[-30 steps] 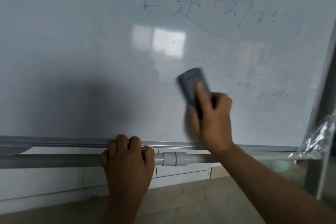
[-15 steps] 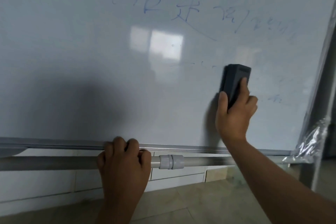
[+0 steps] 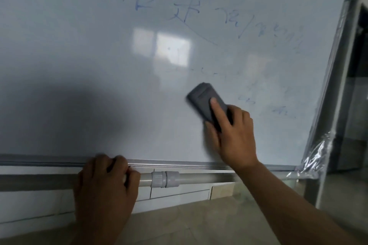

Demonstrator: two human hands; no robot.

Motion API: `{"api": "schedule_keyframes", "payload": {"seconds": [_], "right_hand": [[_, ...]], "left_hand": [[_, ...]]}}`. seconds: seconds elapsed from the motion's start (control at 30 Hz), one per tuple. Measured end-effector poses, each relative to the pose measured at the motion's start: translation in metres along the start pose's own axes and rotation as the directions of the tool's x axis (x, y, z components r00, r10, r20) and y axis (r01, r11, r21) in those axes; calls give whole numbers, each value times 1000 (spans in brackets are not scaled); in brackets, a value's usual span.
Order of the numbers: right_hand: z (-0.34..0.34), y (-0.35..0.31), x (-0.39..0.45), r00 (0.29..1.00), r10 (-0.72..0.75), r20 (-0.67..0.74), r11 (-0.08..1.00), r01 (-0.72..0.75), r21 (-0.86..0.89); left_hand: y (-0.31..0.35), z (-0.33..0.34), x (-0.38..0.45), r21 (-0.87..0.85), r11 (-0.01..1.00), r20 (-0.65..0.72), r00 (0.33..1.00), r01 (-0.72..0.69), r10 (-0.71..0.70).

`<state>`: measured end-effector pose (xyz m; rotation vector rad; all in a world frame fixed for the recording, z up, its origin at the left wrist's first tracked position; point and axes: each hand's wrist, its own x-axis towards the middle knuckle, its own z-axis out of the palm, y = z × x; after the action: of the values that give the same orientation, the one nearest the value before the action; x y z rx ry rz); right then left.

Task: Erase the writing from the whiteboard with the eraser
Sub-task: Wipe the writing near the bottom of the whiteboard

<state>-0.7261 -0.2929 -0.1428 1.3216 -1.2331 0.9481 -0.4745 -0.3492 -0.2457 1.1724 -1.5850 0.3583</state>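
Observation:
The whiteboard (image 3: 79,55) fills most of the head view. Blue writing (image 3: 185,9) runs across its upper middle and right, and fainter smeared marks (image 3: 278,109) sit lower right. My right hand (image 3: 233,137) grips a dark grey eraser (image 3: 201,98) and presses it flat on the board, tilted up to the left, with the forefinger stretched along its back. My left hand (image 3: 103,189) is curled over the board's bottom rail (image 3: 39,160) and the grey pipe (image 3: 189,178) under it.
A pipe coupling (image 3: 164,179) sits just right of my left hand. Crinkled plastic wrap (image 3: 316,157) clings to the board's lower right corner beside the metal frame post (image 3: 342,85). Below are white wall tiles (image 3: 179,195) and a beige floor (image 3: 199,223).
The eraser swept right and up half a second ago, then came back left and down to the board's lower middle. My left hand kept its hold on the rail.

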Motion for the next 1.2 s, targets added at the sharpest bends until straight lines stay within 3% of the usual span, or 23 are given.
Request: {"api": "schedule_keyframes", "payload": {"seconds": [0.03, 0.07, 0.1, 0.13, 0.17, 0.2, 0.23, 0.27, 0.3, 0.33, 0.37, 0.43, 0.47, 0.5, 0.57, 0.63, 0.77, 0.97, 1.07, 1.2], "right_hand": [[0, -4, 1, 954, 294, -64, 949, -283, 142], [2, -9, 1, 846, 531, -53, 827, -503, 250], [1, -17, 2, 816, 576, -44, 793, -545, 273], [0, -24, 0, 900, 432, -59, 886, -411, 216], [-1, -26, -4, 986, 165, -17, 977, -161, 137], [0, -18, -9, 995, -85, 49, 996, 83, 36], [-4, -6, -8, 983, -163, 80, 986, 165, -14], [-6, 2, -8, 997, -42, 65, 999, 42, 6], [-6, 3, -8, 975, 223, 10, 969, -223, 103], [-3, 2, -10, 875, 483, -2, 856, -472, 210], [-1, -4, -13, 813, 582, 7, 786, -565, 251], [0, -19, -28, 934, 357, 17, 914, -353, 199], [2, -23, -38, 973, 225, 60, 954, -232, 188], [4, -25, -47, 976, 192, 105, 954, -211, 213], [5, -30, -62, 901, 401, 167, 835, -435, 338], [8, -36, -77, 759, 612, 225, 591, -627, 507], [2, -46, -95, 662, 711, 236, 410, -664, 626], [2, -54, -91, 681, 684, 262, 450, -677, 583], [-1, -48, -86, 676, 696, 241, 475, -686, 551], [-5, -33, -89, 690, 717, 100, 582, -672, 458]], "left_hand": [[0, -1, -2, -3, 1000, -6, 1000, -2, 2], [4, -1, -5, -7, 1000, -13, 1000, 9, -9], [7, -2, -8, -7, 1000, -19, 999, 26, -26], [10, -2, -12, -5, 999, -26, 999, 47, -47], [12, -3, -14, 0, 998, -35, 997, 62, -62], [14, -2, -15, 11, 998, -34, 998, 59, -58], [15, -2, -16, 23, 999, -33, 999, 44, -43], [16, -1, -17, 27, 999, -29, 999, 29, -28], [17, -1, -17, 22, 1000, -23, 1000, 19, -18], [20, 0, -18, 12, 1000, -26, 1000, 11, -10], [25, 1, -19, -5, 1000, -38, 999, -3, 3], [40, 4, -23, -59, 994, -69, 994, -90, 86], [50, 6, -24, -95, 981, -81, 984, -169, 162], [60, 9, -25, -131, 958, -84, 966, -254, 245], [80, 16, -26, -155, 906, -16, 918, -393, 395], [97, 26, -24, -111, 874, 98, 870, -474, 484], [113, 42, -17, -91, 889, 205, 865, -448, 457], [116, 61, -17, -62, 910, 209, 886, -410, 413], [117, 62, -11, -73, 893, 221, 866, -444, 448], [122, 47, -9, -128, 884, 282, 838, -449, 467]]}}
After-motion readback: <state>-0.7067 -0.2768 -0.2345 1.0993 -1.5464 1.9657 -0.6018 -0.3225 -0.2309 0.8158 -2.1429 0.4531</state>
